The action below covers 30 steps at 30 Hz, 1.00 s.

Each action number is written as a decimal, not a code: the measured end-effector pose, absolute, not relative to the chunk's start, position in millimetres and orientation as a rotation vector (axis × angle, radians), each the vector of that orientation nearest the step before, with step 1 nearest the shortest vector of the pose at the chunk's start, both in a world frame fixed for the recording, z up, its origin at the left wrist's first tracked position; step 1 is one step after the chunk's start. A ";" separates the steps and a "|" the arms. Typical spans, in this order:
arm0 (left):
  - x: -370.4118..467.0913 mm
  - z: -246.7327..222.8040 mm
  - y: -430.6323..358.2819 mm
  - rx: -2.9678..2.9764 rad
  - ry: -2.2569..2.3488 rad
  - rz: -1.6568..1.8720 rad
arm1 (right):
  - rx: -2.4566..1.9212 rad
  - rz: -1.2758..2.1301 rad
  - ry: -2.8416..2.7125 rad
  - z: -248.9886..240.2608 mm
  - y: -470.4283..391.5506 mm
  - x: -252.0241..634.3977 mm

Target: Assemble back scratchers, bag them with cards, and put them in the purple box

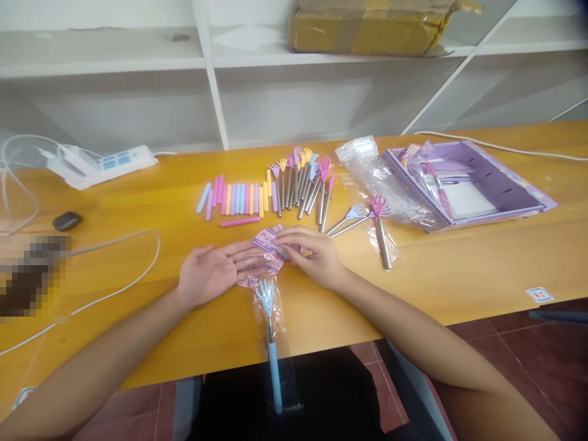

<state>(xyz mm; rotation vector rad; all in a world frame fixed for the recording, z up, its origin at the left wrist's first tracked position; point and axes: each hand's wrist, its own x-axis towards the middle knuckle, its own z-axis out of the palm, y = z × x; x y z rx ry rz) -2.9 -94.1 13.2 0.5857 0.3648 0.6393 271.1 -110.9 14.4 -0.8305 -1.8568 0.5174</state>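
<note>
My left hand (209,272) lies palm up with its fingers stretched out, the fingertips reaching under a clear plastic bag and a printed purple card (266,239). At the card's right side my right hand (315,254) pinches its edge between thumb and fingers. A light-blue back scratcher (274,367) sits inside the clear bag below the hands, its handle sticking out past the table's front edge. Beyond my hands are loose back scratchers (301,180) with coloured claw heads and metal rods. Several pastel handle sleeves (241,199) lie in a row left of them.
A pink back scratcher (380,236) lies on plastic to the right. Clear bags (367,165) rest against a purple box (509,177) with cards inside. A white power strip (114,165), cables and a black object (67,220) are on the left. Above stands a taped carton (367,27).
</note>
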 end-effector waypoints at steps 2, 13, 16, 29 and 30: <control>-3.2 11.9 -94.1 0.582 0.376 0.643 | -0.821 0.511 -1.862 13.7 -110.8 270.8; -0.4 12.5 -94.3 0.621 0.301 0.599 | -0.787 0.487 -1.930 8.7 -110.0 271.4; 1.1 12.6 -94.7 0.637 0.279 0.579 | -0.830 0.475 -1.934 6.9 -110.7 271.2; 4.0 12.8 -96.5 0.685 0.252 0.548 | -0.898 0.385 -2.028 3.0 -109.2 272.4; 3.9 12.5 -96.4 0.688 0.249 0.547 | -0.897 0.381 -2.032 3.1 -109.2 272.5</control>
